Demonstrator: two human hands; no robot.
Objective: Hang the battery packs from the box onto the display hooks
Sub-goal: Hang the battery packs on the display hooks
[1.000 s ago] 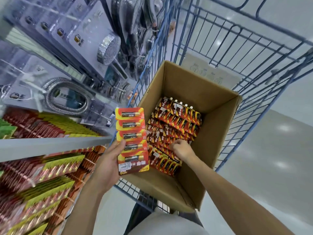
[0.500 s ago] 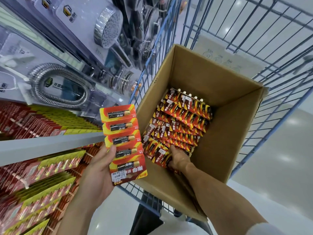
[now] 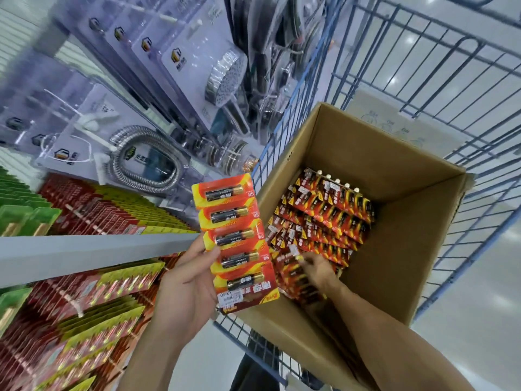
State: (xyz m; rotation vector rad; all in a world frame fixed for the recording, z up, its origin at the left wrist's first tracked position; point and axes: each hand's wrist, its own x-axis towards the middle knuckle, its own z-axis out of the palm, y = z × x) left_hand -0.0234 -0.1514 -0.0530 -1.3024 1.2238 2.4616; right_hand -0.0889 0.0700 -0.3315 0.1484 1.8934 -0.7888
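Long red-and-yellow card strip of five single batteries (image 3: 235, 244) held upright in the left hand (image 3: 186, 286), out over the near-left corner of the box. Thumb lies across the strip's front at mid-height; the other fingers are behind the card and hidden, so the strip is pinched between thumb and fingers. White price sticker near the strip's lower end.

Right hand (image 3: 317, 270) down inside the open brown cardboard box (image 3: 394, 221), fingers closed on a small red battery pack (image 3: 293, 268) at the near end of the load; the grip is blurred but the pack is tilted up in the fingertips. More red-and-black battery packs (image 3: 324, 215) lie in overlapping rows on the box floor.

Box sits in a blue wire trolley (image 3: 479, 88) on a pale glossy floor (image 3: 479, 320).

To the left, a grey shelf edge (image 3: 84, 252) with rows of red, yellow and green carded packs (image 3: 93, 300) hanging above and below it. Higher up, a clear-packaged chrome shower hose (image 3: 146, 162) and a round chrome shower head (image 3: 225, 77).
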